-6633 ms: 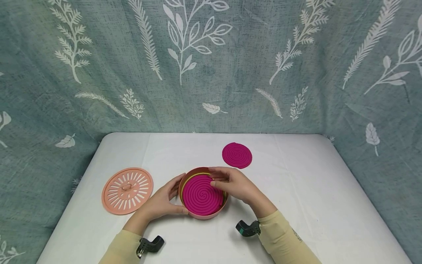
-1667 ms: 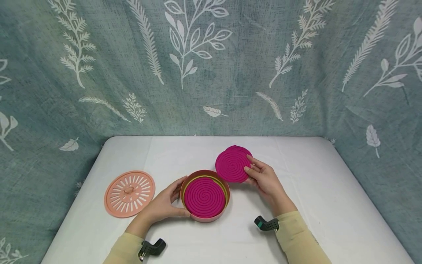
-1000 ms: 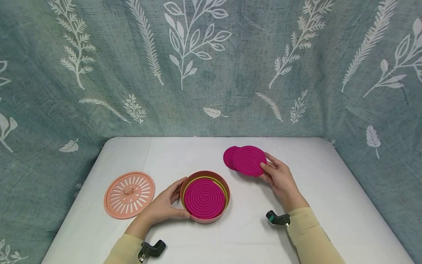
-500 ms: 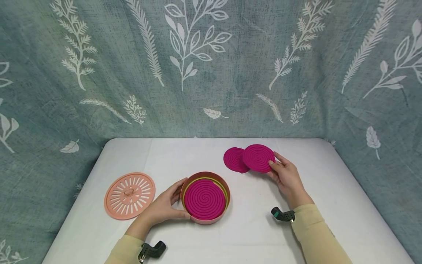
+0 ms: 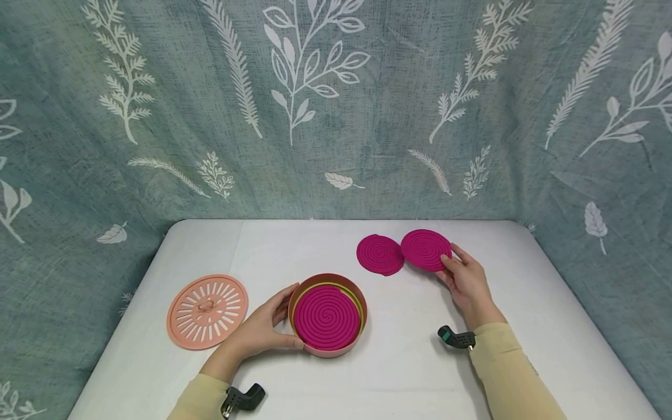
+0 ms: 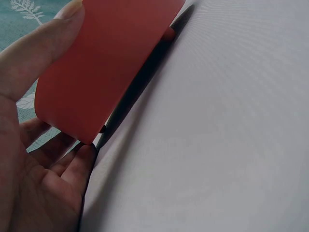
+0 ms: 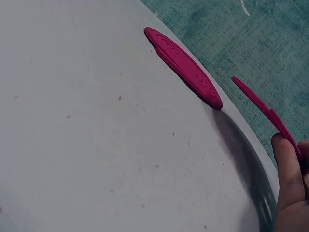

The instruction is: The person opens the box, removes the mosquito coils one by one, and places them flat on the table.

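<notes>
My left hand (image 5: 265, 329) holds the side of a round salmon-pink box (image 5: 328, 352), thumb near the front and fingers around the left. In the left wrist view the box wall (image 6: 106, 63) sits between thumb and fingers. Inside the box lies a magenta spiral coaster (image 5: 326, 318), with a yellow edge showing around it. At the right, my right hand (image 5: 467, 283) pinches another magenta spiral coaster (image 5: 424, 249) by its right edge. The right wrist view shows this held coaster (image 7: 256, 102) raised off the table. A third magenta coaster (image 5: 379, 255) lies flat beside it.
A slotted salmon-pink lid (image 5: 207, 312) with a small ring handle lies left of the box. White cloth covers the table (image 5: 388, 373). A green leaf-patterned curtain (image 5: 336, 116) hangs behind the table and at its sides.
My right hand has taken a coaster out of the box and carried it right, past the coaster lying on the table. The left hand keeps hold of the box.
</notes>
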Action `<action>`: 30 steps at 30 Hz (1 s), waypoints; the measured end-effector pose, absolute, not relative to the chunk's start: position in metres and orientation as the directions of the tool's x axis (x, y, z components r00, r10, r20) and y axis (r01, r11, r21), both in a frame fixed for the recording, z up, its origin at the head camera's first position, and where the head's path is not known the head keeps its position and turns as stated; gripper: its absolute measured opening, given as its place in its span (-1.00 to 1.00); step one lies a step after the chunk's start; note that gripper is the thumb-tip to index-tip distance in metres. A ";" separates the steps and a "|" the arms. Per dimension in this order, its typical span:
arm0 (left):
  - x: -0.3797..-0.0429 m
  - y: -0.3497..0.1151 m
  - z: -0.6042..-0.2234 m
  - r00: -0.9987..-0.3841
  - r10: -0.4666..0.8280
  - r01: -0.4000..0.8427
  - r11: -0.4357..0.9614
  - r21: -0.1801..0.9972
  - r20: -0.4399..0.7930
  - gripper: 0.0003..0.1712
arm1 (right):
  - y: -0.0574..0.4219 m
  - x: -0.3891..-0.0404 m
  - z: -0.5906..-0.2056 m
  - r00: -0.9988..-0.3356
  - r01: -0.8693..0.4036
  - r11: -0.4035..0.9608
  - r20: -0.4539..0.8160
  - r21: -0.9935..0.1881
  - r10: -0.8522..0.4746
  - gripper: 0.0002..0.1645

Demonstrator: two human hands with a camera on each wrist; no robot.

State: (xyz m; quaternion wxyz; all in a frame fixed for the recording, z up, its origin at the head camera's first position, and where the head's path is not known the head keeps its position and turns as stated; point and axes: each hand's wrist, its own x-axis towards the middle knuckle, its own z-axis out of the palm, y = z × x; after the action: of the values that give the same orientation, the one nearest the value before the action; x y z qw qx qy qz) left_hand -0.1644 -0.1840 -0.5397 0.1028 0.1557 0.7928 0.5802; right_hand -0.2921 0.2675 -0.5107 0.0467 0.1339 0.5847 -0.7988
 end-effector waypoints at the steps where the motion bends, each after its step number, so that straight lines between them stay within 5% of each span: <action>1: -0.164 -0.184 -0.540 -0.931 0.366 0.129 0.279 0.952 0.019 0.38 | 0.268 -0.292 -0.511 -0.957 0.235 -0.314 -0.276 -0.920 0.091 -0.15; 30: -0.164 -0.184 -0.538 -0.927 0.375 0.122 0.261 0.958 0.016 0.35 | 0.273 -0.302 -0.512 -0.913 0.323 -0.250 -0.370 -0.913 0.172 -0.19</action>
State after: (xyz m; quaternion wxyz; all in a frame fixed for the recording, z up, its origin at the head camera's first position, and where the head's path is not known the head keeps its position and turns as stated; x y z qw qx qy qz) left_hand -0.1639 -0.1845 -0.5383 0.1079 0.1579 0.7867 0.5869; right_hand -0.3021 0.2726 -0.5124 0.0493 0.2029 0.6104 -0.7641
